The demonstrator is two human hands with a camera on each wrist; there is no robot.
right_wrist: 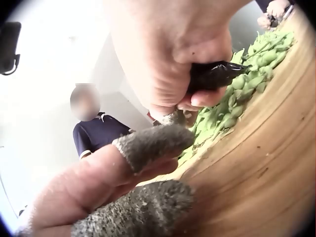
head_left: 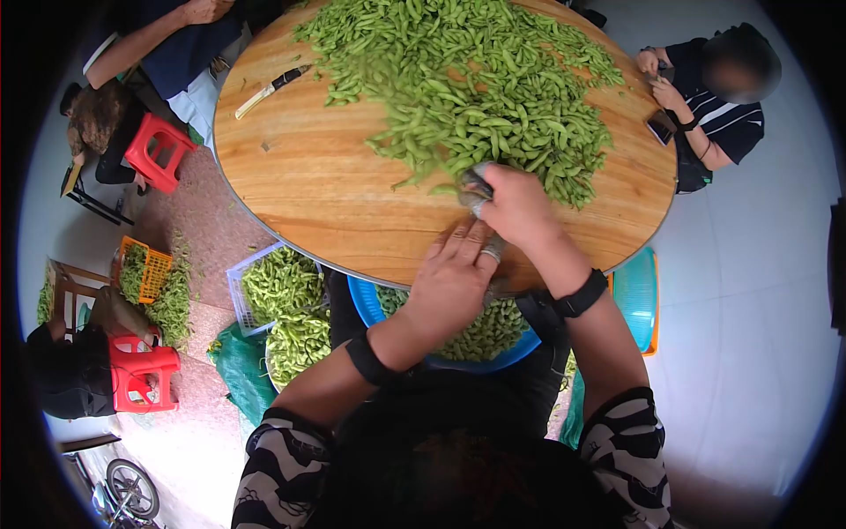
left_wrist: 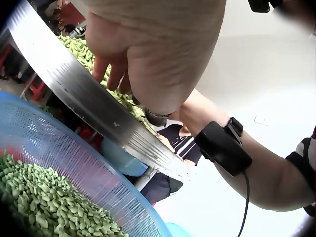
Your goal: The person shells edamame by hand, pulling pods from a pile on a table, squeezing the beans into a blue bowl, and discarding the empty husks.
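Observation:
My right hand [head_left: 522, 207] grips a black handle [right_wrist: 215, 75] just above the wooden tabletop [head_left: 300, 189], close to the near end of a heap of green pods [head_left: 520, 115]. What the handle belongs to is hidden. Beside it, my left hand [head_left: 449, 280] reaches over the table's near edge with fingers extended and a grey wrapping on its thumb. Grey-wrapped fingers [right_wrist: 153, 145] of that hand show in the right wrist view. Seen from the left wrist, the left hand [left_wrist: 143, 54] hangs over the metal-edged rim. Some pods near the right hand look blurred.
Below the table edge, a blue basket [head_left: 366, 300] holds shelled beans [left_wrist: 54, 202]. A knife [head_left: 271, 91] lies on the tabletop's left. Pods fill a white-purple crate [head_left: 236, 295] on the floor. One person [head_left: 718, 106] sits at the right; others are at the left near red stools [head_left: 159, 150].

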